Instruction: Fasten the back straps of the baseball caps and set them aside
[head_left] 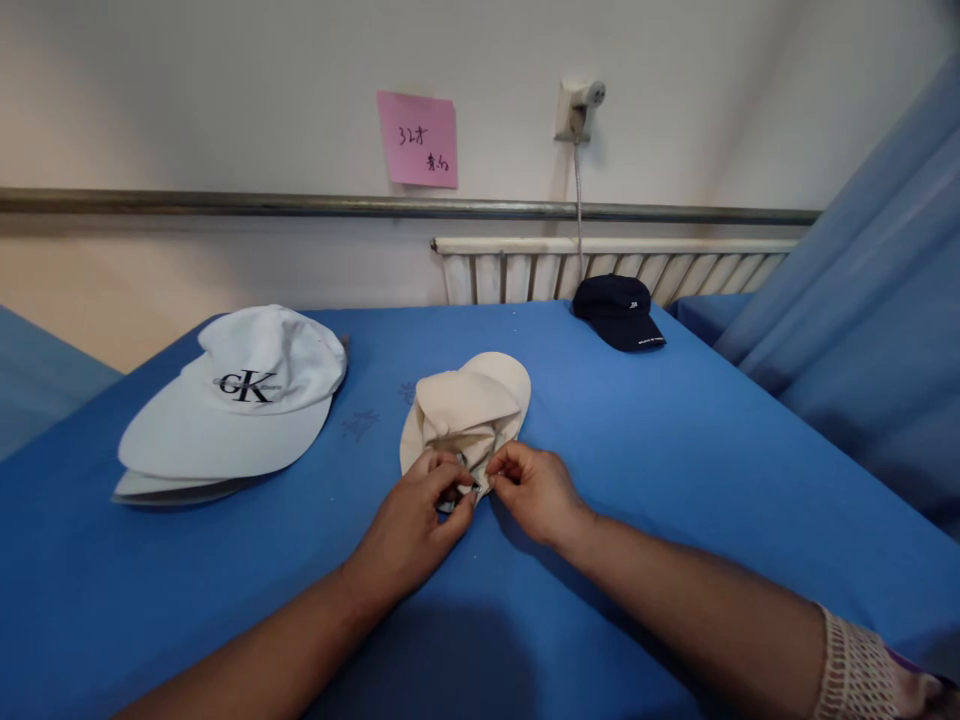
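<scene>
A beige baseball cap (469, 400) lies in the middle of the blue surface, its brim pointing away from me and its crown partly folded in. My left hand (418, 505) pinches the cap's near edge, around a small dark buckle or clasp (475, 487) on the back strap. Just to the right, my right hand (536, 490) is closed in a pinch on the same edge of the cap. The fingers of both hands cover part of the strap, so its exact fastening is hidden.
A stack of white caps (240, 400) with a black logo sits at left. A dark navy cap (619, 312) rests at the far right edge. Behind the blue-covered table (652, 480) are a radiator (517, 275), a rail and a wall socket. A blue curtain (870, 260) hangs at right.
</scene>
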